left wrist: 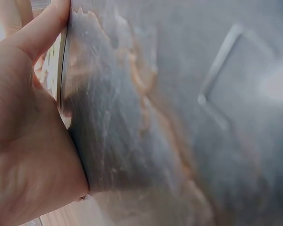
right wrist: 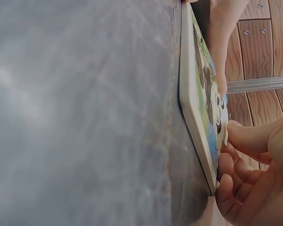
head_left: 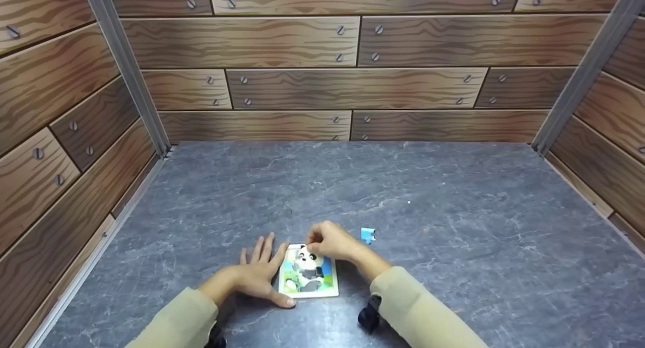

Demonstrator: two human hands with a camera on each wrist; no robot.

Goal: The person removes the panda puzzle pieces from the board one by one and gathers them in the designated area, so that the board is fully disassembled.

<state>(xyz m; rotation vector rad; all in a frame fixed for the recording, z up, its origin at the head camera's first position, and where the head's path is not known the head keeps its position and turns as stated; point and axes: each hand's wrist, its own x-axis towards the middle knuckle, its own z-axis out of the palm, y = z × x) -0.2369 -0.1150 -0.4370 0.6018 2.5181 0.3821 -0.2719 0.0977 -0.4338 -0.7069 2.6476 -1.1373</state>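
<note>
A panda jigsaw puzzle in a pale tray [head_left: 325,294] lies flat on the table in front of the person. My left hand [head_left: 254,279] rests along its left side with fingers spread, the thumb near the bottom left corner. Over the top right part of the picture, my right hand [head_left: 332,241] pinches a puzzle piece [right wrist: 224,126] between thumb and fingers. That piece shows part of the panda's face and tilts up from the picture in the right wrist view. The left wrist view shows the palm [left wrist: 33,122] against the tray's edge.
A loose blue puzzle piece [head_left: 368,234] lies on the grey marbled table [head_left: 453,227], right of the right hand. Wood-patterned walls [head_left: 292,41] with metal corner posts [head_left: 132,71] enclose the back and sides. A tiny white speck [head_left: 408,202] is farther back.
</note>
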